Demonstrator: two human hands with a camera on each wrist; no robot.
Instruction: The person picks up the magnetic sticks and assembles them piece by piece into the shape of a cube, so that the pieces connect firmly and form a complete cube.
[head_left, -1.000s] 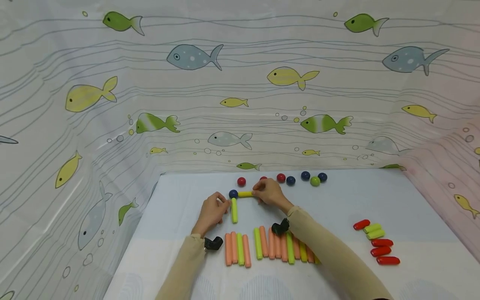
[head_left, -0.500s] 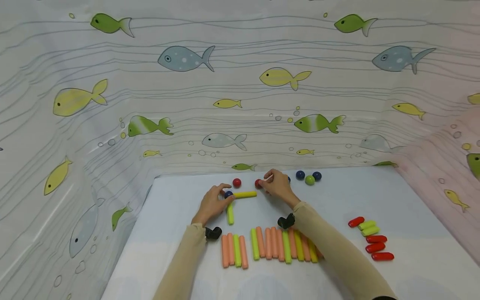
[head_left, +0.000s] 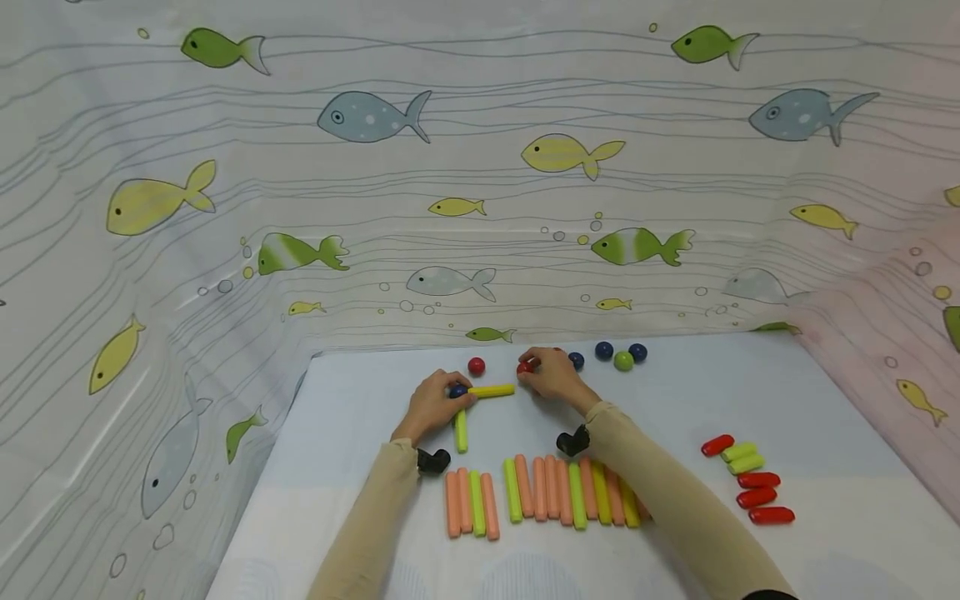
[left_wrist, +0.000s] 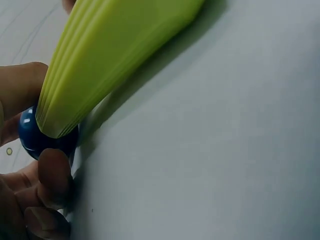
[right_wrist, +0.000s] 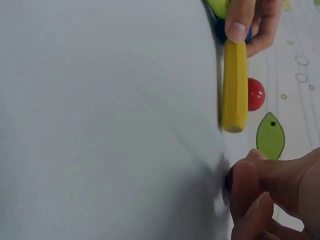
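A dark blue ball (head_left: 458, 390) joins a yellow stick (head_left: 492, 390), pointing right, and a lime stick (head_left: 461, 432), pointing toward the near edge. My left hand (head_left: 430, 405) pinches this blue ball between thumb and fingers; the left wrist view shows the lime stick (left_wrist: 120, 55) meeting the ball (left_wrist: 31, 132). To the right, beyond the yellow stick's free end, my right hand (head_left: 555, 377) pinches a red ball (head_left: 525, 367). In the right wrist view its fingers mostly cover that ball (right_wrist: 229, 180), and the yellow stick (right_wrist: 235, 90) lies apart from them.
Another red ball (head_left: 476, 366) sits behind the yellow stick. Blue balls (head_left: 604, 351) and a green ball (head_left: 623, 361) stand at the back right. Several salmon, lime and yellow sticks (head_left: 539, 490) lie in a near row. Short red pieces (head_left: 759, 480) and short lime pieces lie right.
My right hand has let go of the yellow stick, moved to the back right and taken hold of a red ball. My left hand has moved from beside the lime stick onto the blue ball.
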